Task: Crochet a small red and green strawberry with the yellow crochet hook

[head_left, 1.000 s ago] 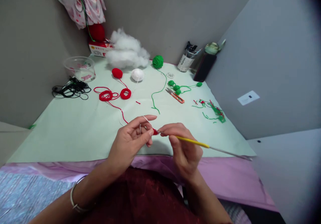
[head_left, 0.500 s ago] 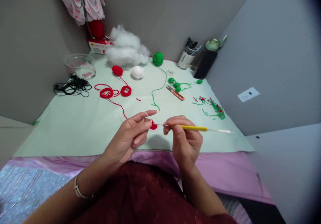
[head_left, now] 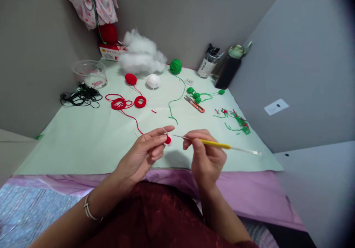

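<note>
Between thumb and fingers, my left hand [head_left: 146, 144] pinches a small red crocheted piece [head_left: 168, 140] with a white edge. White yarn passes over its raised index finger. My right hand [head_left: 206, 151] is closed around the yellow handle of a crochet hook [head_left: 215, 143]. The hook's thin tip points left, close to the white edge; whether they touch is too small to tell. A red strand and a white strand run from behind my left hand to the red yarn coils [head_left: 118, 103] and the white yarn ball [head_left: 153, 81].
Orange-handled snips [head_left: 194, 104], green yarn pieces [head_left: 196, 95] and yarn scraps [head_left: 240, 123] lie to the right. Further back are white stuffing [head_left: 141, 53], a green ball [head_left: 175, 66], a pen cup [head_left: 207, 66] and a bottle [head_left: 229, 68]. Black cord [head_left: 81, 95] lies left by a clear tub [head_left: 90, 74].
The hook's tip has shifted slightly right, away from my left fingers. The red piece has tilted slightly in my left hand. The whole view has moved a little.
</note>
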Motion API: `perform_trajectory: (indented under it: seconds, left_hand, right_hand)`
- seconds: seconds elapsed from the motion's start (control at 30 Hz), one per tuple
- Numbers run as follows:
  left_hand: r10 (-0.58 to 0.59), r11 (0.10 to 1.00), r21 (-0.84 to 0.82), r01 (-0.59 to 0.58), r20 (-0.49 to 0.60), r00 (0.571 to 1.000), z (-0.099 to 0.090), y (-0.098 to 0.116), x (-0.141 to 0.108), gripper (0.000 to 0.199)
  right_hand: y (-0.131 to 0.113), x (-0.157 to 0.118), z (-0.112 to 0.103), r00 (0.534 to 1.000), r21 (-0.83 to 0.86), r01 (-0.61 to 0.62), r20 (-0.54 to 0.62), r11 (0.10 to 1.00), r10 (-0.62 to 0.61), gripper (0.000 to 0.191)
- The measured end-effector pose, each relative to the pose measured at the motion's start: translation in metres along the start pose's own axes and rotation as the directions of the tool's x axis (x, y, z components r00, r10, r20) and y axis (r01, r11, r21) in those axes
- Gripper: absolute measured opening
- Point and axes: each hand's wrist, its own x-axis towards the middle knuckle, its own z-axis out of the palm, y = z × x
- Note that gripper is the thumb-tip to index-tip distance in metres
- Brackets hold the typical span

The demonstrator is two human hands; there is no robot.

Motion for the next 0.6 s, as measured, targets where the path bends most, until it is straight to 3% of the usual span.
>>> perform_trajectory:
  seconds: [0.1, 0.27, 0.6]
  left_hand:
    - [0.073, 0.996, 0.053, -0.072, 0.001, 0.997, 0.0013, 0.0002, -0.0003, 0.027]
    - [0.160, 0.980, 0.126, -0.157, -0.016, 0.987, 0.0050, -0.0038, -0.0004, 0.027]
    - [0.109, 0.977, 0.187, -0.104, -0.015, 0.994, 0.0036, -0.0010, -0.0040, 0.022]
  right_hand:
    - [0.0007, 0.0058, 0.0015, 0.983, 0.210, -0.184, 0.028, 0.960, 0.182, 0.015]
    - [0.0050, 0.0036, 0.0028, 0.968, 0.200, -0.245, 0.111, 0.949, 0.227, 0.012]
    - [0.0013, 0.0112, 0.0005, 0.921, 0.424, -0.389, 0.148, 0.818, 0.361, 0.018]
